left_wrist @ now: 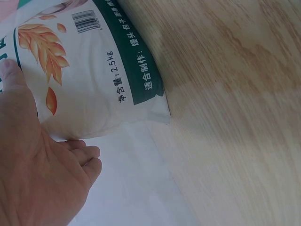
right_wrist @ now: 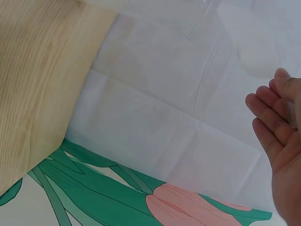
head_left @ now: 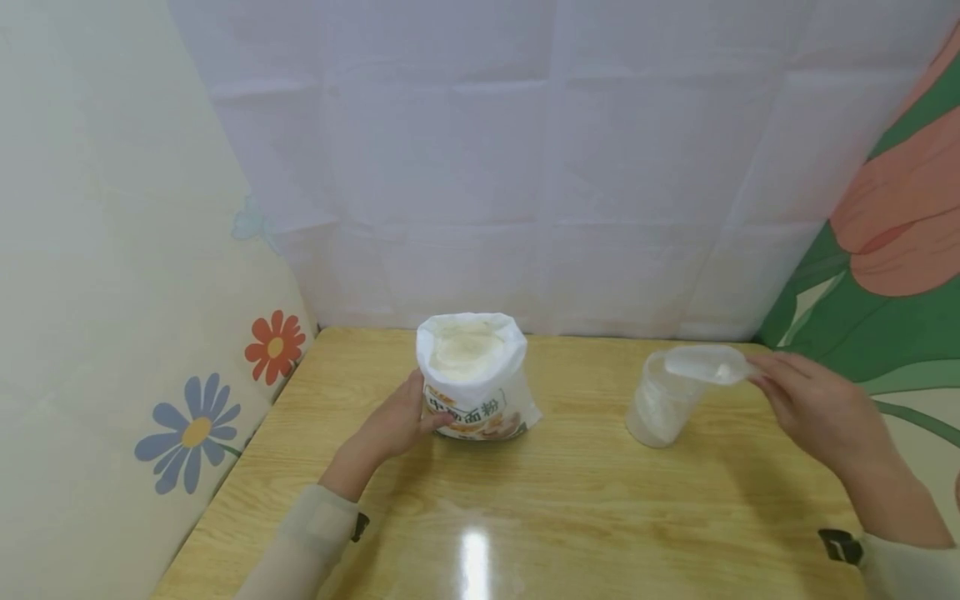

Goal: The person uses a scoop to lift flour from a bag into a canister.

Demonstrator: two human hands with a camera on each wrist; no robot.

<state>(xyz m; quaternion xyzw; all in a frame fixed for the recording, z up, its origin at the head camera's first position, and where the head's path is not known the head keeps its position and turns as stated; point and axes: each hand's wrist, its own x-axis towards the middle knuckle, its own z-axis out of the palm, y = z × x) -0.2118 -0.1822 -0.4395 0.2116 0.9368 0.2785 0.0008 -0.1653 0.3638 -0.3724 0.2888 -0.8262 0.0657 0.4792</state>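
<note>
A white bag of flour [head_left: 480, 396] stands with its top folded open on the table, pale flour visible inside. My left hand [head_left: 393, 421] holds the bag's left side, thumb on the printed front; in the left wrist view the other fingers curl by its edge. To the right is a clear plastic container [head_left: 651, 412] with white powder in it. Over its mouth, my right hand [head_left: 832, 408] pinches the handle end of a translucent scoop [head_left: 701, 365]. Whether the scoop holds any flour is hard to tell. The right wrist view shows the scoop faintly against the white cloth.
The wood-grain table [head_left: 585, 517] runs back to a hanging white cloth [head_left: 480, 167]. A flower-painted wall [head_left: 97, 275] borders the left side, and a panel with a large pink flower [head_left: 907, 208] borders the right. Table surface lies between bag and container.
</note>
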